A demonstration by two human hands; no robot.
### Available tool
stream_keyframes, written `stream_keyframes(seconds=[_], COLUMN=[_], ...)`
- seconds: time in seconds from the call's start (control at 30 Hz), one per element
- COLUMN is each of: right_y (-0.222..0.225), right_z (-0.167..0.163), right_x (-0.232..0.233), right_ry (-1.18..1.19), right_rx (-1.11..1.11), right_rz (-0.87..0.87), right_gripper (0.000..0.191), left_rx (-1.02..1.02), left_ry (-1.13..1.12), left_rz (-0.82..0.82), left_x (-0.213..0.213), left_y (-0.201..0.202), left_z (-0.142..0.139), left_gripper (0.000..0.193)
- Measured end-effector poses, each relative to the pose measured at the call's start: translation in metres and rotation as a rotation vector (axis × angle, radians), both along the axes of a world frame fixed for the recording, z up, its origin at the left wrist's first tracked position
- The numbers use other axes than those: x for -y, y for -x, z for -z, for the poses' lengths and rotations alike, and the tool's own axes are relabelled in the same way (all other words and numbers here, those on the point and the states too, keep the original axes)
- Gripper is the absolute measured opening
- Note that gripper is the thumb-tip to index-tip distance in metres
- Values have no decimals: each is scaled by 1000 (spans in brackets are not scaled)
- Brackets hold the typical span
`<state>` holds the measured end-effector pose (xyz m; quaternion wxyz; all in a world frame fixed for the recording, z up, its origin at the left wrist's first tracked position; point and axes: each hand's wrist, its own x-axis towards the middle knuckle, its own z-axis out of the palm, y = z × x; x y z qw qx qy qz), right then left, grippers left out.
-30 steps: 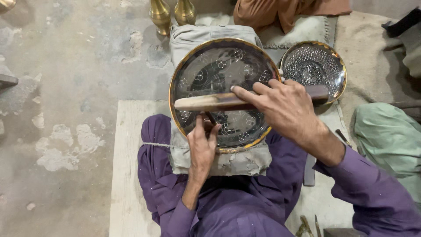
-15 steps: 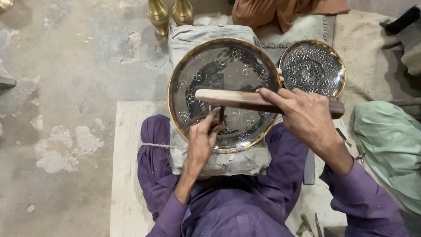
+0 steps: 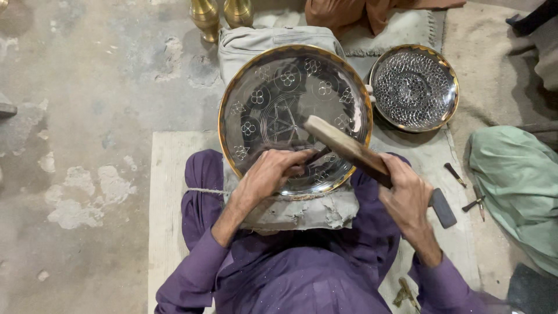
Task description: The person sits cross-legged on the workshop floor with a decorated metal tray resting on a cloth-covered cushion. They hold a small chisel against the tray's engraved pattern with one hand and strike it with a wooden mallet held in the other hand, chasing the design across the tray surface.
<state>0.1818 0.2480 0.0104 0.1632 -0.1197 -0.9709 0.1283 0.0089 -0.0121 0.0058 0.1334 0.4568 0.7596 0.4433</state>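
We read this as mid-engraving: left hand (image 3: 270,174) pinches a small chisel (image 3: 318,154) against the round brass-rimmed tray (image 3: 273,99) on our lap pad, right hand (image 3: 407,195) fisted around a wooden mallet (image 3: 349,148). The next strike likely needs the mallet face squarely on the chisel head. The tray lies under both hands, a second patterned tray (image 3: 414,87) just beside it.

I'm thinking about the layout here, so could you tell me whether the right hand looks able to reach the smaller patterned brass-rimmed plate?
Probably yes: the smaller patterned brass-rimmed plate lies unobstructed ahead of the right hand, though that hand's grip is full with the wooden mallet.
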Motion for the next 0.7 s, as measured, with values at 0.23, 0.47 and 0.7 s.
stream_keyframes(seconds=[0.23,0.47,0.7], right_y=[-38,-67,-81], right_z=[34,85,102], right_x=[17,17,8], right_ry=[253,329,187], right_rx=[49,-123,10], right_rz=[174,228,248], right_gripper=[50,46,53], left_rx=[10,-69,-353], left_ry=[152,189,18], left_rz=[185,306,186], left_x=[0,-5,2], left_y=[11,17,6], left_z=[-12,-21,-5], left_gripper=[57,51,52])
